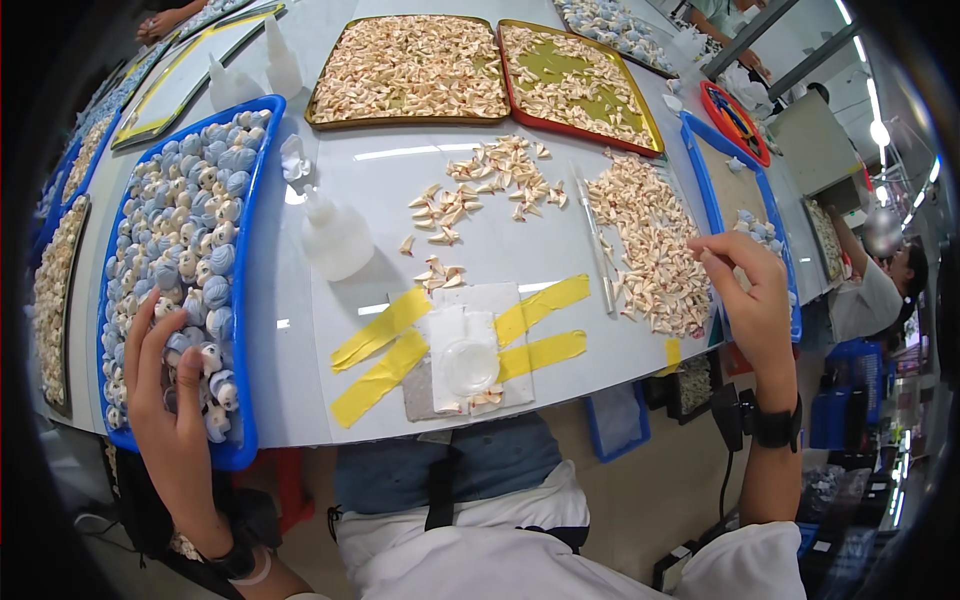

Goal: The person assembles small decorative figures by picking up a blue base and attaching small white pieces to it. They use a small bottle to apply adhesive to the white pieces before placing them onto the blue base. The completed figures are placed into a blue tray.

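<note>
Near edge: round clear dish (470,366) on white pad (446,340), yellow tape (382,378) at its sides. Left hand (172,400) in blue tray (246,420), fingers parted among blue-and-white pieces (186,250); grip cannot be told. Right hand (752,285) at right edge of cream pointed pieces (648,240) heaped on table (300,385); fingers narrow, contents unclear. Beyond: squeeze bottle (338,242), then two shallow trays (410,123) of similar cream pieces.
</note>
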`<state>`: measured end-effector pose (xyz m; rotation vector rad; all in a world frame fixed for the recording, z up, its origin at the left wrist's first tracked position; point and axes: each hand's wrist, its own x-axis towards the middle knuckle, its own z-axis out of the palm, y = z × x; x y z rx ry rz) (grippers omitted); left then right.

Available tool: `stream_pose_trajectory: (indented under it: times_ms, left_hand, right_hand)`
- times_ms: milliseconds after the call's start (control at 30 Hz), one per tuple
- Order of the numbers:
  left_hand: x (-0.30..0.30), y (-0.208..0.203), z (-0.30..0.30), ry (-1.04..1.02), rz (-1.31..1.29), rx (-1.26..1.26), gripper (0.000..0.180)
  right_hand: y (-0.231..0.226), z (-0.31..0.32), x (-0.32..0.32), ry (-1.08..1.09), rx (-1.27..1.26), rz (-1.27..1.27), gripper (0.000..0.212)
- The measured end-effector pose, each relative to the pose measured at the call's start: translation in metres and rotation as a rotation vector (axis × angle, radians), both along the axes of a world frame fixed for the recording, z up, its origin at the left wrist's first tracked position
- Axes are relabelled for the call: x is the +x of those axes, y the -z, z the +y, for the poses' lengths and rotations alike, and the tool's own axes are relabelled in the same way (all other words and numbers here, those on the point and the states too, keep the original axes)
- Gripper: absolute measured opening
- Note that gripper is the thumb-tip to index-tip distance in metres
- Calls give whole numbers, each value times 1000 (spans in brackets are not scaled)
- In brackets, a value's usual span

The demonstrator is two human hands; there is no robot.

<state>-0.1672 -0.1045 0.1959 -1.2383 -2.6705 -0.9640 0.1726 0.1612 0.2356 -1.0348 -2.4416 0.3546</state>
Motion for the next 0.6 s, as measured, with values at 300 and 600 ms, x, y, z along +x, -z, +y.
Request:
stream_pose_trajectory:
  times_ms: [300,600]
  left_hand:
    - [-8,3,-7,-26,179,1,22]
    - [23,3,-23,99,-285,541,28]
  right_hand:
    - [7,-18,6,130,-126,212,13]
    - [-3,-28,-1,18,37,144,9]
